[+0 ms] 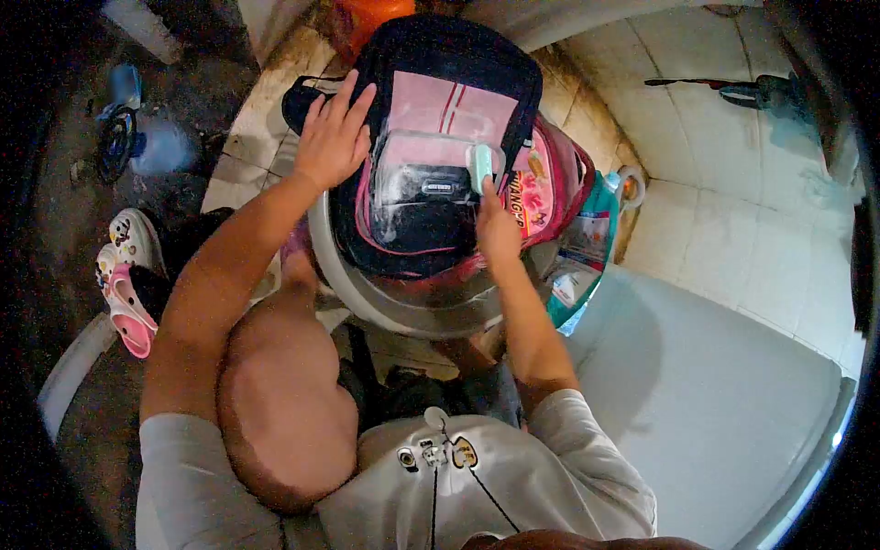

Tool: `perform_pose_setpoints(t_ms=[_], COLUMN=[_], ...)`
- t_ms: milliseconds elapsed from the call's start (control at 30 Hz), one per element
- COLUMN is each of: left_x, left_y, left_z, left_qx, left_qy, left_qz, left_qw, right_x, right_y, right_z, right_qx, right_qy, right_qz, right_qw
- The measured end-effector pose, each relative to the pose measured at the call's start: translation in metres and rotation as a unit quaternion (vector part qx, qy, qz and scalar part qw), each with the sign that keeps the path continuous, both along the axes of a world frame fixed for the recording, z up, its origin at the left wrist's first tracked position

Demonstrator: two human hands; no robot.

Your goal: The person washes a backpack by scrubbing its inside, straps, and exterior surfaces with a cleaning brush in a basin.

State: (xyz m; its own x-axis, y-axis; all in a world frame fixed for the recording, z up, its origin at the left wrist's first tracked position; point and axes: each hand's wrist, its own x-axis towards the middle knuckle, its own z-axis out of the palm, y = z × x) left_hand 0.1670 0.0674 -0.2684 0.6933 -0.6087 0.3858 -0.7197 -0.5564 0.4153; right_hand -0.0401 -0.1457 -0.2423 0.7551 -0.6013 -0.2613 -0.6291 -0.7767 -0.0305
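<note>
A black and pink backpack (449, 105) lies over a round grey basin (394, 316), with whitish suds on its front pocket. My left hand (335, 137) rests on the bag's left edge, fingers spread. On the right side of the pocket, my right hand (498, 225) grips a pale green brush (480, 165) against the fabric. The brush's underside is hidden. Beside the bag, at its right, is a pink printed packet (534, 188).
A teal bag (600, 238) stands right of the basin, near a grey flat surface (697, 403). At the left are clogs (128, 266) and a clear blue bottle (165, 148). Something orange (376, 11) is behind the backpack. White tiled wall is at the right.
</note>
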Motion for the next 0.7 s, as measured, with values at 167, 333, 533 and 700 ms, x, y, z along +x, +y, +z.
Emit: perform_pose_setpoints(t_ms=[167,333,533,700], left_x=[-0.001,0.000,0.001,0.001], left_y=[-0.002,-0.003,-0.001,0.000], left_z=[0.000,-0.002,0.000,-0.001], left_qx=[0.017,0.007,-0.007,0.001], left_qy=[-0.003,-0.010,-0.005,-0.005], left_qz=[0.007,0.006,-0.001,-0.010], left_qw=[1.000,1.000,1.000,1.000], right_x=[0.019,0.004,-0.031,-0.037], right_y=[0.095,0.030,0.075,0.037], right_z=[-0.005,0.007,-0.004,0.010], right_qx=[0.140,0.098,0.141,0.096], right_qy=[-0.054,-0.001,-0.070,-0.019], right_qz=[0.097,0.055,0.123,0.038], right_qw=[0.984,0.994,0.980,0.994])
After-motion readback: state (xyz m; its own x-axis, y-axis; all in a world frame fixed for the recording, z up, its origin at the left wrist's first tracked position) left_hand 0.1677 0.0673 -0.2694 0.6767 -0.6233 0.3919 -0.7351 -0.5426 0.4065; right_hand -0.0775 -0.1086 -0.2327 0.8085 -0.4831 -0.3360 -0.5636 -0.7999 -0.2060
